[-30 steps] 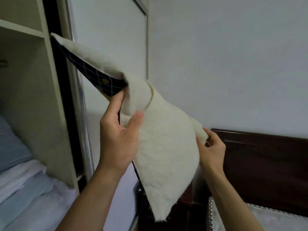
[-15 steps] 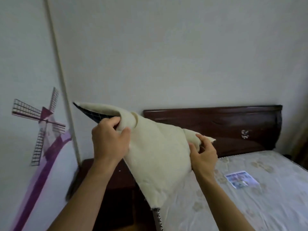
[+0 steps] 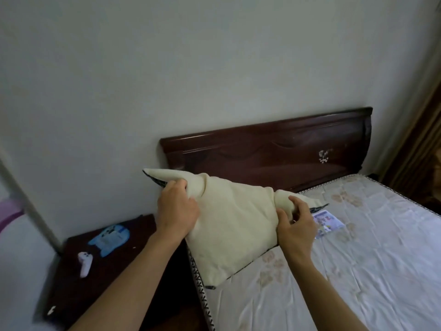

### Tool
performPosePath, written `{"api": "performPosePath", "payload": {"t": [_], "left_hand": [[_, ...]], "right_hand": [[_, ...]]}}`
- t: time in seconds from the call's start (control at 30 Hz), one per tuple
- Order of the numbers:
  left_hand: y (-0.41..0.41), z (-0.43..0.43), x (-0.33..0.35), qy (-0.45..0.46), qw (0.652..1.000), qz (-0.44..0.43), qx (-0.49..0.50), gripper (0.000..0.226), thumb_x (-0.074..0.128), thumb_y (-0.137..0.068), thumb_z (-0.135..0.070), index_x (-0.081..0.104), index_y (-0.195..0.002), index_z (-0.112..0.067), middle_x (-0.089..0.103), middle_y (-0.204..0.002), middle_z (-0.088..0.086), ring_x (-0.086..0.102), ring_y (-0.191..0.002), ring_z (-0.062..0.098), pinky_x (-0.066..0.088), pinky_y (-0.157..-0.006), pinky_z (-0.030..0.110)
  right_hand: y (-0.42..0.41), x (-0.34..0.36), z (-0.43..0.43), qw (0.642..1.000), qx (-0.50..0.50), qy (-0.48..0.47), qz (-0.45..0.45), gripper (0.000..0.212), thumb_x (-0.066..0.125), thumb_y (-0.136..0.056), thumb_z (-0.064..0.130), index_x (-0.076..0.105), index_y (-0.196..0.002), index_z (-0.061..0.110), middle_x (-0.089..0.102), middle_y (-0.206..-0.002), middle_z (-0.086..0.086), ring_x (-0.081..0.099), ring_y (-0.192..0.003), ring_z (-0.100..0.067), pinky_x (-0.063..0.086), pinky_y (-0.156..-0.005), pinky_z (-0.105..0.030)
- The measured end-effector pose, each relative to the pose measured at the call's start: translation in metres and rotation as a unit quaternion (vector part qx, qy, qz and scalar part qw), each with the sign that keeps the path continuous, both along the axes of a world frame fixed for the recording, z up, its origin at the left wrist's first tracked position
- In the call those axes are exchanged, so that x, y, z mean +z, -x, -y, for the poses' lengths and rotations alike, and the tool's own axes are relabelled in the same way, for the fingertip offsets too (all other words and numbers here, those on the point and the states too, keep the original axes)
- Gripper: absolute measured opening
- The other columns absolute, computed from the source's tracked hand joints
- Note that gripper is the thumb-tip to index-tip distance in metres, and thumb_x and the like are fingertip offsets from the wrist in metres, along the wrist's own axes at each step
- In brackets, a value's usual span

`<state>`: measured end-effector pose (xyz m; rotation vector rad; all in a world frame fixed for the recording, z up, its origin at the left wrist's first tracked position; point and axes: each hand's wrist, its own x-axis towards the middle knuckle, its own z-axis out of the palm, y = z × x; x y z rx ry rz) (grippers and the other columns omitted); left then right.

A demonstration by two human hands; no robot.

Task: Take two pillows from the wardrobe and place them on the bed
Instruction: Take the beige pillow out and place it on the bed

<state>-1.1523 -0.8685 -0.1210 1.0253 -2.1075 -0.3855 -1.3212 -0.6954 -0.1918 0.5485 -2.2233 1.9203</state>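
Head view, from left to right: at the far left edge a purple band (image 3: 9, 211) shows on a pale surface, blurred. Next comes a dark wooden bedside cabinet (image 3: 133, 278) standing against the plain white wall (image 3: 167, 68), its top touching the left side of the bed. On the cabinet's top lie a blue flat item (image 3: 109, 238) towards the back edge and a white game controller (image 3: 85, 263) nearer the left edge, the two apart.

The left hand (image 3: 177, 211) has its fingers (image 3: 177, 188) clamped on a bunched upper corner of the cream pillow (image 3: 235, 225), which shows a dark checked underside at that corner. The pillow is held tilted over the bed's head-end left corner, its lowest corner hanging at the mattress's left edge; whether it touches the mattress there I cannot tell. The right hand (image 3: 297, 226) grips the pillow's other upper corner, fingers curled shut around the gathered cloth.

Behind stands the dark red-brown headboard (image 3: 274, 151) with a small pale inlay towards its right. The bed (image 3: 358, 271) carries a bare mattress in white, floral-patterned cover with a trimmed border. A printed card (image 3: 327, 220) lies flat on it near the head end, just beside the right hand. At the far right edge hangs a brown curtain (image 3: 420, 130).
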Motion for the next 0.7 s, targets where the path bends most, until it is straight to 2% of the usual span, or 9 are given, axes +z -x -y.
{"api": "performPosePath", "payload": {"t": [0.1,0.3,0.37,0.47,0.57,0.7], "left_hand": [[0.036,0.022,-0.028,-0.002,0.999,0.038,-0.02,0.02,0.054,-0.084,-0.002,0.041,-0.076,-0.015,0.05,-0.088,0.007,0.052,-0.086,0.03,0.043,-0.073,0.039],[0.086,0.072,-0.078,-0.037,0.995,0.058,-0.071,0.018,0.058,-0.083,-0.006,0.043,-0.079,-0.015,0.049,-0.09,0.005,0.052,-0.09,0.031,0.047,-0.078,0.046],[0.1,0.091,-0.101,-0.049,0.994,0.044,-0.087,0.012,0.058,-0.084,-0.005,0.05,-0.088,-0.013,0.051,-0.095,0.005,0.052,-0.091,0.029,0.048,-0.082,0.047],[0.121,0.122,-0.137,-0.055,0.993,0.028,-0.101,0.016,0.058,-0.083,-0.002,0.057,-0.097,-0.007,0.054,-0.098,0.006,0.053,-0.092,0.028,0.049,-0.082,0.044],[0.145,0.155,-0.182,-0.054,0.99,0.022,-0.129,0.019,0.063,-0.081,-0.002,0.058,-0.099,-0.007,0.055,-0.098,0.005,0.054,-0.09,0.025,0.049,-0.079,0.042],[0.166,0.175,-0.238,-0.081,0.988,-0.019,-0.132,0.027,0.064,-0.084,-0.004,0.059,-0.11,-0.007,0.052,-0.101,-0.002,0.052,-0.092,0.02,0.05,-0.081,0.039]], "right_hand": [[0.024,-0.018,0.012,0.999,-0.016,-0.034,-0.005,0.039,0.07,-0.085,0.009,0.063,-0.122,0.016,0.068,-0.112,-0.004,0.064,-0.091,-0.028,0.054,-0.087,-0.047],[0.067,-0.051,0.049,0.996,-0.041,-0.077,0.023,0.04,0.07,-0.085,0.011,0.062,-0.124,0.018,0.068,-0.111,-0.005,0.063,-0.09,-0.028,0.053,-0.086,-0.045],[0.083,-0.063,0.064,0.993,-0.04,-0.103,0.036,0.042,0.071,-0.084,0.013,0.062,-0.125,0.017,0.068,-0.103,-0.003,0.063,-0.084,-0.024,0.054,-0.082,-0.041],[0.104,-0.081,0.085,0.986,-0.045,-0.158,0.039,0.043,0.074,-0.082,0.015,0.063,-0.124,0.015,0.06,-0.083,0.009,0.058,-0.07,-0.008,0.046,-0.07,-0.025],[0.128,-0.106,0.113,0.978,-0.07,-0.195,0.04,0.043,0.077,-0.08,0.019,0.065,-0.121,0.015,0.059,-0.082,0.007,0.056,-0.069,-0.003,0.04,-0.068,-0.022],[0.155,-0.142,0.134,0.97,-0.074,-0.228,0.045,0.043,0.079,-0.079,0.02,0.067,-0.12,0.014,0.064,-0.089,0.0,0.058,-0.075,-0.015,0.042,-0.076,-0.026]]}}
